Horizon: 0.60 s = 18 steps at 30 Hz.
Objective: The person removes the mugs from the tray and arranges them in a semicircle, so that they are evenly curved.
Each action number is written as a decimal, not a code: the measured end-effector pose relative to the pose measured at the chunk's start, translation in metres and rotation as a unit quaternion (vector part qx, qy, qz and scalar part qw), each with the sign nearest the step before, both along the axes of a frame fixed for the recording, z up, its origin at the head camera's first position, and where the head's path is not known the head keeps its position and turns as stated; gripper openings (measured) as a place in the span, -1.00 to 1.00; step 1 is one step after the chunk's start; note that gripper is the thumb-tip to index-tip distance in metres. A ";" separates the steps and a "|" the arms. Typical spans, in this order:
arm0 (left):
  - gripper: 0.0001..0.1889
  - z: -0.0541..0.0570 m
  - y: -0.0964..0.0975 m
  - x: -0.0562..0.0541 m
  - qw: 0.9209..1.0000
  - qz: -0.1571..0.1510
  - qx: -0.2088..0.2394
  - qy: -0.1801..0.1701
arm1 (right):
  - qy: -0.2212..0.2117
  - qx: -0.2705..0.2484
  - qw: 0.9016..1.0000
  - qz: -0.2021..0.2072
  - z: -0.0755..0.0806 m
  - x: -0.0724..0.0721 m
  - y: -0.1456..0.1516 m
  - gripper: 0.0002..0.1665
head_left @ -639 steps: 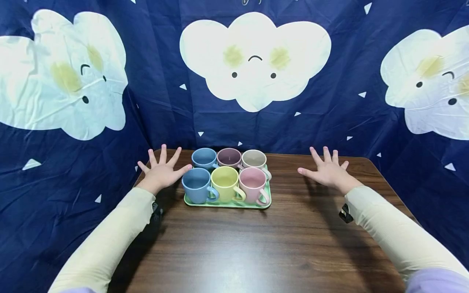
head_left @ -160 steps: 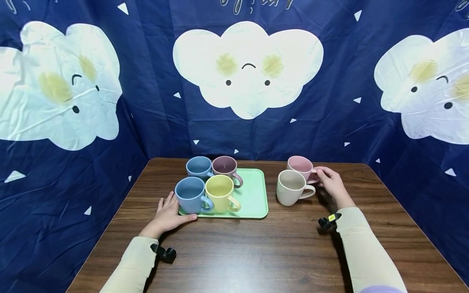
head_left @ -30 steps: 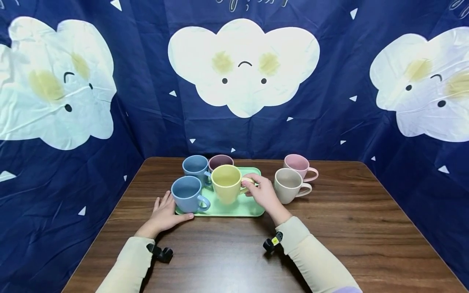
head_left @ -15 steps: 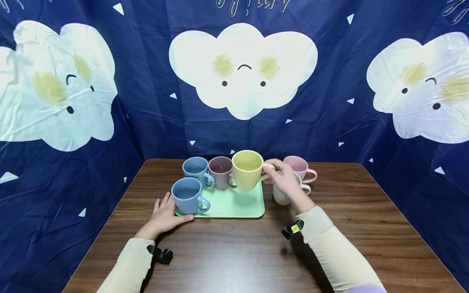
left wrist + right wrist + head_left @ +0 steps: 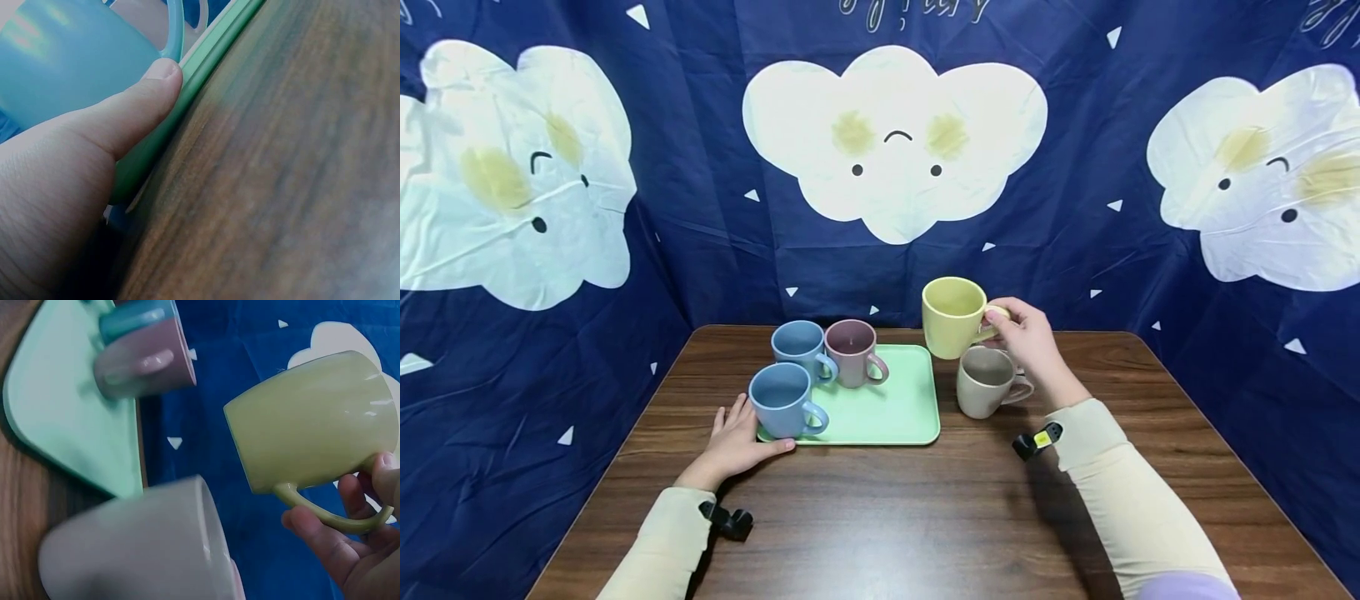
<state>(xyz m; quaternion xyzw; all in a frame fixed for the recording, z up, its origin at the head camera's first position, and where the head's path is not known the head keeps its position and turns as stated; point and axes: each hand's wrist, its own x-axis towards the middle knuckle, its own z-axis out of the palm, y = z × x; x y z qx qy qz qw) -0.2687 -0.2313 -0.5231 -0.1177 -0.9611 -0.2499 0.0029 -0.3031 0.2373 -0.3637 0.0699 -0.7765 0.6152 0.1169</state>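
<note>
My right hand pinches the handle of a yellow mug, which hangs upright in the air above the far right side of the table. Below it stands a grey-white mug; in the right wrist view a pink sliver shows behind that mug's rim. My left hand rests at the near left corner of a green tray, fingers spread along the side. Its thumb lies on the front rim, close by a blue mug. Another blue mug and a purple mug stand behind on the tray.
A brown wooden table carries everything. Its back edge runs just behind the tray and mugs, against a dark blue cloth printed with clouds. Cloth also hangs at both sides.
My right hand has carried the yellow mug up off the tray and rightward, above the grey-white mug. The left hand stays at the tray corner. Earlier, the pink and grey-white mugs left the tray.
</note>
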 end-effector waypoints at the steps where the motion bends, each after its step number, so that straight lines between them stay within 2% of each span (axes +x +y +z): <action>1: 0.25 0.000 0.000 0.000 1.000 0.000 -0.003 -0.001 | -0.002 -0.001 1.000 -0.005 0.002 0.000 0.003 -0.71; 6: 0.26 0.001 0.000 0.000 1.000 0.000 0.001 0.000 | -0.002 0.008 1.000 -0.030 0.011 -0.004 0.018 -0.71; 12: 0.26 0.001 0.001 0.001 1.000 -0.001 -0.002 -0.002 | 0.028 0.015 0.998 -0.046 0.019 -0.010 0.035 -0.66; 18: 0.25 0.002 0.001 0.001 1.000 0.002 0.000 -0.003 | 0.018 -0.024 0.998 -0.051 0.021 -0.015 0.052 -0.71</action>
